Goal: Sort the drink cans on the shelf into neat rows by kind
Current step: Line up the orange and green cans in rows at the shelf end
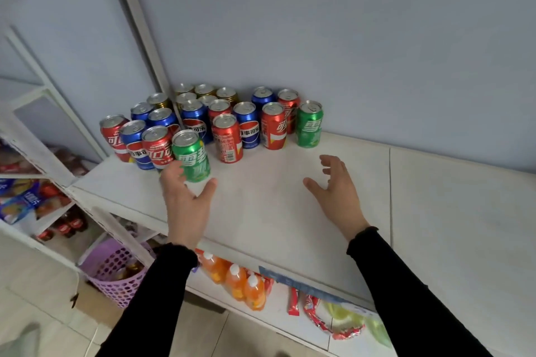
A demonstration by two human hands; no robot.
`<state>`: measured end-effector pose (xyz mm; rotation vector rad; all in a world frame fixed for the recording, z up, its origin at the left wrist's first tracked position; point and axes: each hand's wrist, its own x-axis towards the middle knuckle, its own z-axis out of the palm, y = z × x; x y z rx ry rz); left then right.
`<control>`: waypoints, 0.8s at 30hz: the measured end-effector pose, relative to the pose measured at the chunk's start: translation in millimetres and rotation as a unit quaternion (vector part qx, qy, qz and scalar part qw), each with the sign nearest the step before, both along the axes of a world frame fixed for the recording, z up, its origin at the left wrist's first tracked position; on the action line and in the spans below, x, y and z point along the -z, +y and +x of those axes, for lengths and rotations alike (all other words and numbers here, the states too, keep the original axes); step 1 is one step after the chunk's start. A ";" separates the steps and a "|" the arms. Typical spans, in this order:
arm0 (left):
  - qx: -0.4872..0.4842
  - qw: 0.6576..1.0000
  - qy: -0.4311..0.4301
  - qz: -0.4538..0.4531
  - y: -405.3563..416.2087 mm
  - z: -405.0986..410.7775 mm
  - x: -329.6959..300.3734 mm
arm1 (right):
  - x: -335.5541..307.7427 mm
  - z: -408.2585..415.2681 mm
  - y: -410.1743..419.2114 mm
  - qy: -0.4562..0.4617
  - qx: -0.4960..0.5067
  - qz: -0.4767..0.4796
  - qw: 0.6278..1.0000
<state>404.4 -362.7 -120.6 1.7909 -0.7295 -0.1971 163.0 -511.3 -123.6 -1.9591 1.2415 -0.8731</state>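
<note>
A mixed cluster of drink cans stands at the back left of the white shelf: several red cola cans, several blue cans, gold cans at the rear, and two green cans. The front green can stands upright nearest me. My left hand is spread around its base, fingers on its left and thumb at its right, not closed on it. The other green can stands at the cluster's right end. My right hand hovers open above the bare shelf, holding nothing.
A grey wall rises behind the cans. A white shelf frame post runs up at the left. Orange drink bottles and snack packets lie on the lower shelf. A purple basket stands on the floor at lower left.
</note>
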 end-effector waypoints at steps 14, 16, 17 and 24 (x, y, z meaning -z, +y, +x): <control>-0.048 0.999 -0.006 -0.013 -40.1 39.4 11.6 | 20.4 70.8 -126.7 -0.083 0.049 0.058 0.994; -0.032 0.999 -0.005 -0.010 -41.3 39.9 10.8 | 22.8 73.3 -130.0 -0.078 0.062 0.049 0.994; -0.021 1.000 0.008 -0.018 -42.0 39.9 9.2 | 24.8 74.0 -130.7 -0.082 0.067 0.047 0.993; 0.048 0.996 0.059 -0.047 -41.8 46.5 -6.8 | 23.6 69.1 -92.4 -0.126 0.081 0.074 0.986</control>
